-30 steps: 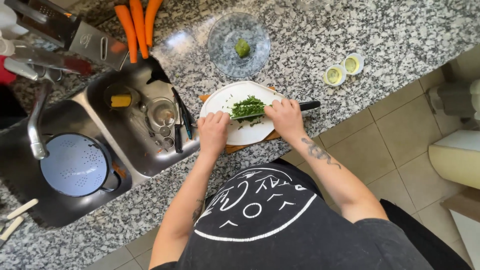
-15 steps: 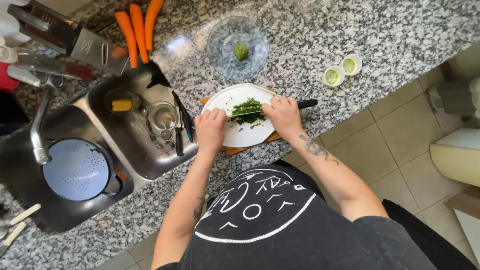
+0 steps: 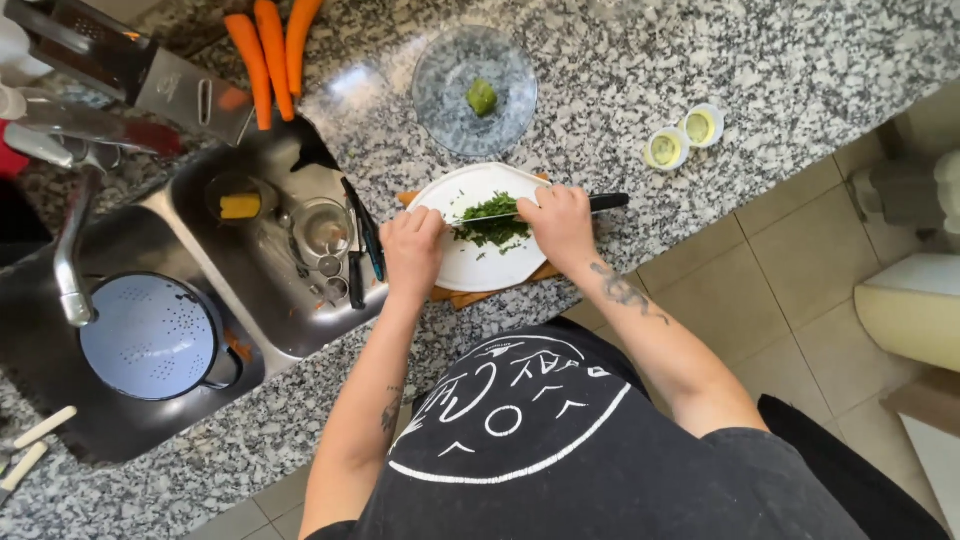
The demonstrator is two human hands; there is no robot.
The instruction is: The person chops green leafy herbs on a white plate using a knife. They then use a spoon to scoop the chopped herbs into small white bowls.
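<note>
Herbs [image 3: 492, 222], soft, light and easily scattered, lie in a heap on the white plate [image 3: 470, 272], where the right hand [image 3: 562, 225] is closed on the knife [image 3: 604, 203] handle and the left hand [image 3: 412, 250] fingers press flat beside the blade.

Tabletop [image 3: 800, 60]: speckled grey granite. Plate [image 3: 470, 270]: white. Chopped herbs [image 3: 492, 222]: dark green. Carrots [image 3: 270, 50]: orange. Colander [image 3: 150, 335]: pale blue, perforated. Knife handle [image 3: 608, 202]: black.

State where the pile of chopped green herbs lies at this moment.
In the head view, the chopped green herbs lie on the white plate near the counter's front edge, between the left hand and right hand, under the knife.
</note>
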